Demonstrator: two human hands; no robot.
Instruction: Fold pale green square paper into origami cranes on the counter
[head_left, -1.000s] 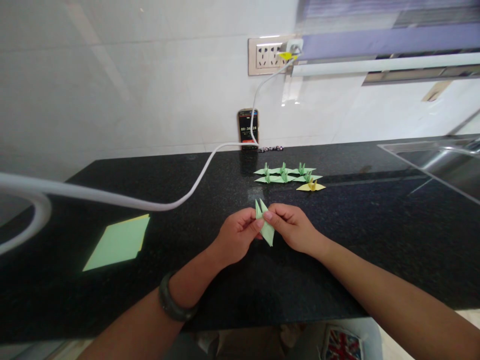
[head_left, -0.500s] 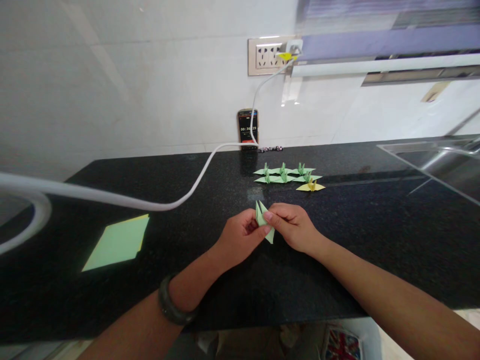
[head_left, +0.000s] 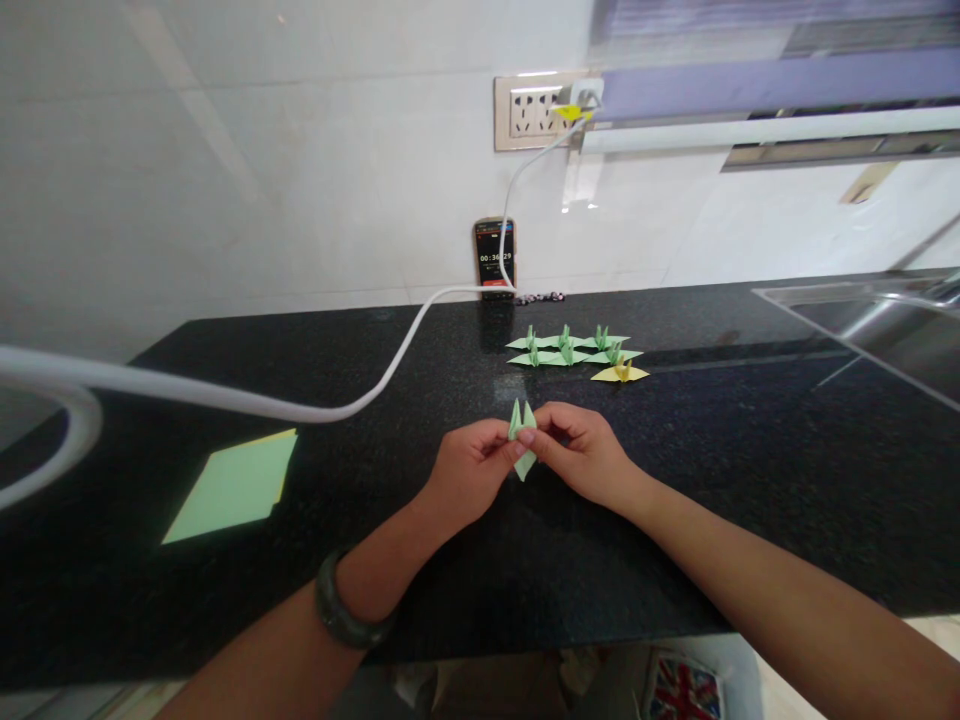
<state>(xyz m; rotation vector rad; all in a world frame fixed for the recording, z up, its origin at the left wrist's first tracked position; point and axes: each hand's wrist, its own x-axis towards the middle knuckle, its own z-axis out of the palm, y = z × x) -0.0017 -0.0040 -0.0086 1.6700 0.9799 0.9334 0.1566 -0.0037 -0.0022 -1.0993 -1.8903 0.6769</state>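
Note:
A pale green folded paper (head_left: 524,464), with two narrow points at its top and one at the bottom, is pinched upright between both hands above the counter. My left hand (head_left: 469,470) grips its left side, thumb in front and the other fingers partly hidden behind. On the right side, my right hand (head_left: 589,455) pinches it with the thumb across the middle, and the two thumbs nearly meet. Beyond the hands stand several green paper cranes (head_left: 568,352) in two rows, with one yellow paper crane (head_left: 621,373) in front of them.
On the black counter (head_left: 360,340), a stack of green and yellow paper sheets (head_left: 232,488) lies to the left. A phone (head_left: 495,258) showing a timer leans on the wall. Its white cable (head_left: 330,411) loops across the left side. A sink (head_left: 885,320) is set in at the right.
The folded paper has turned from a slant to nearly upright and shifted slightly left. Both hands still pinch it, their thumbs now closer to its middle.

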